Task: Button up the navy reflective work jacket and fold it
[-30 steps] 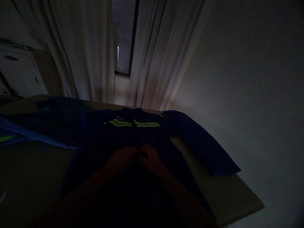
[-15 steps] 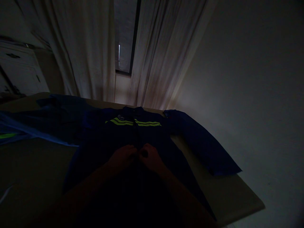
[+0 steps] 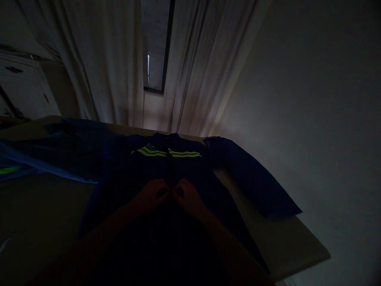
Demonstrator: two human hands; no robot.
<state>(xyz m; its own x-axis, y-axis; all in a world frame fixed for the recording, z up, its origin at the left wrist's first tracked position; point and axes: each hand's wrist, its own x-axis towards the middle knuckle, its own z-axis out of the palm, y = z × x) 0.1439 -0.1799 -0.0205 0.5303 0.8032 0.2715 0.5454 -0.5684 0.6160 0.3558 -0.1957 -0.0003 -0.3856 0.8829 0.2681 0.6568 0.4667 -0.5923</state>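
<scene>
A dark blue jacket (image 3: 190, 169) with two yellow-green reflective stripes across the chest lies flat, front up, on a beige table (image 3: 285, 242). One sleeve stretches to the right across the table. My left hand (image 3: 150, 196) and my right hand (image 3: 187, 196) rest side by side on the jacket's front closure, just below the stripes. The fingers of both pinch the fabric edges at the centre line. The room is very dim, so the fine detail at the fingertips is hidden.
More blue garments (image 3: 53, 153) lie heaped on the table's left side. Pale curtains (image 3: 196, 67) hang behind the table, parted around a dark window (image 3: 154, 43). A white cabinet (image 3: 24, 87) stands at far left. A bare wall fills the right.
Both hands have slid a little up the jacket's front, toward the stripes, staying together on the centre line.
</scene>
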